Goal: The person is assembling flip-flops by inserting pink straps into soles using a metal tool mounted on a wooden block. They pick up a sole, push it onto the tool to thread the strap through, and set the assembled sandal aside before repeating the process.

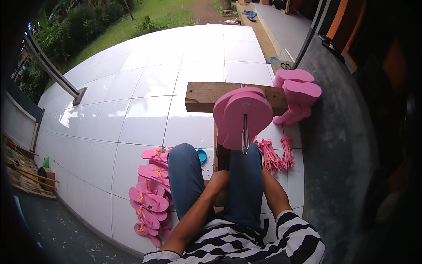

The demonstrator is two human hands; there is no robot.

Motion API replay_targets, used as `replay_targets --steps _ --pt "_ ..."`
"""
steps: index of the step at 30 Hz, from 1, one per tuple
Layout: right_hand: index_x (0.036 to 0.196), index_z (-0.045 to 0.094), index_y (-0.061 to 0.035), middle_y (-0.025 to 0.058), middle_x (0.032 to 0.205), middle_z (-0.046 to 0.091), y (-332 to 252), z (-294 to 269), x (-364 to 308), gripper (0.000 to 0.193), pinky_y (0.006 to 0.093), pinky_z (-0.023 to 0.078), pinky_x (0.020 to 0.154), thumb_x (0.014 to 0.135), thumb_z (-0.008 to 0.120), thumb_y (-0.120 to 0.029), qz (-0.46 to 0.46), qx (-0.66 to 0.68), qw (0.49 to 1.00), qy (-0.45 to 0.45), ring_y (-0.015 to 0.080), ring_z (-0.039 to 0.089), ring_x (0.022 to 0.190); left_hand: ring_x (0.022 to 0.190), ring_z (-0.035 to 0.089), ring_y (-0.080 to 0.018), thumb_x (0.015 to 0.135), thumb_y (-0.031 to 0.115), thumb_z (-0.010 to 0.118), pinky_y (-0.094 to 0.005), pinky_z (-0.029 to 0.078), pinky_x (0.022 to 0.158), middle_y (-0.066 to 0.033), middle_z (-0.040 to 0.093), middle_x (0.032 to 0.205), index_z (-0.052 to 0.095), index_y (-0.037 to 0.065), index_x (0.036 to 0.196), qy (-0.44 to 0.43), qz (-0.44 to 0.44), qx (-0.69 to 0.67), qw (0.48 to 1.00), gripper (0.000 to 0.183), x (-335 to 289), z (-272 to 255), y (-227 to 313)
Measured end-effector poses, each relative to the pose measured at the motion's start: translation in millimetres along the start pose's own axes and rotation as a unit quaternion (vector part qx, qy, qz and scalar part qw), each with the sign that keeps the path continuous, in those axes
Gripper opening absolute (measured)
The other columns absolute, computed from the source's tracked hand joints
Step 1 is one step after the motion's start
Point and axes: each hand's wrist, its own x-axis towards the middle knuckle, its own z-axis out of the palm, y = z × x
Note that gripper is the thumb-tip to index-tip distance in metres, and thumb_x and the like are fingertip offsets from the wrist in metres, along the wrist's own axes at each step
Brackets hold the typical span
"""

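My left hand [220, 177] is between my knees, against the inner side of my right thigh and beside the wooden upright. Its fingers are hidden, so I cannot tell what they hold. My right forearm [276, 193] runs along the outside of my right leg; the hand itself is hidden behind the knee, near bundles of pink sandal straps [270, 156]. Before my knees, pink foam soles [257, 116] hang from a wooden crossbeam [204, 94]. A long metal loop [245, 136] sticks out through the front sole.
Finished-looking pink flip-flops [149, 204] are piled left of my legs. A stack of pink soles [301, 90] stands at the beam's right end. A blue round container [201, 156] sits by my left knee. Scissors [285, 66] lie farther back; a metal post [57, 72] stands left.
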Motion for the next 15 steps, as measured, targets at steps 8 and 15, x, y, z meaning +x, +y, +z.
replay_targets --steps 8,15 --pt "0.112 0.065 -0.004 0.0169 0.107 0.068 3 -28 -33 0.036 0.0396 0.052 0.083 0.087 0.068 -0.029 -0.039 0.153 0.976 -0.151 0.0276 0.067 0.094 0.083 0.071 -0.0362 0.091 0.014 0.054 -0.0463 0.057 0.069 -0.0191 0.07 0.09 0.066 0.002 0.102 0.068 -0.009 0.023 0.997 0.021 -20 -12 18" --pt "0.113 0.065 -0.0033 0.0171 0.107 0.068 3 -115 -7 0.037 0.0389 0.053 0.083 0.087 0.068 -0.029 -0.082 0.072 0.964 -0.244 0.0271 0.068 0.094 0.088 0.069 -0.0383 0.092 0.024 0.057 -0.0504 0.054 0.073 -0.019 0.069 0.09 0.06 0.004 0.109 0.058 0.104 -0.03 0.992 0.027 -26 -6 37"
